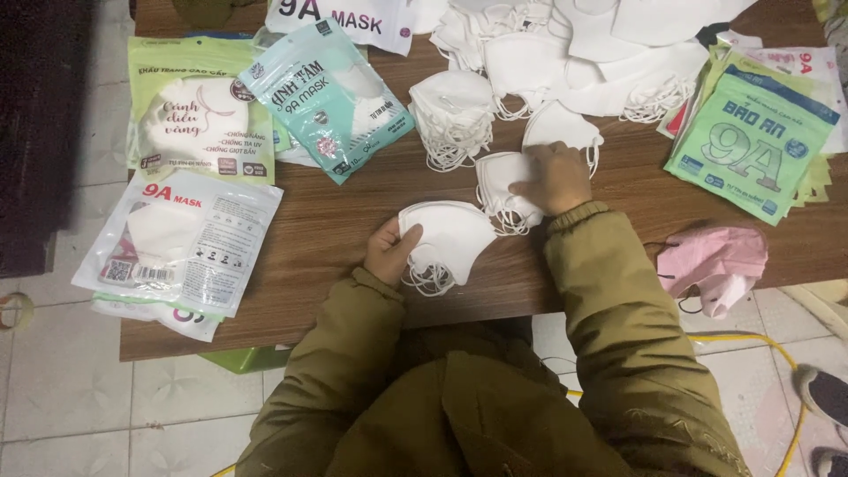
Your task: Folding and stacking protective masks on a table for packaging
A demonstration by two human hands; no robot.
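Observation:
My left hand (389,252) grips a small stack of folded white face masks (450,237) at the near edge of a brown wooden table (353,221), ear loops hanging below the stack. My right hand (555,179) rests palm down on another little pile of white masks (500,184) just to the right and farther back, fingers curled over it. Both arms wear olive-green jacket sleeves.
Several more white mask piles (455,115) lie across the far middle. Printed mask packets lie at the left (190,238), a teal one (327,97) farther back, green ones at the right (751,141). A pink mask (711,261) overhangs the right near edge. Tiled floor (71,397) surrounds the table.

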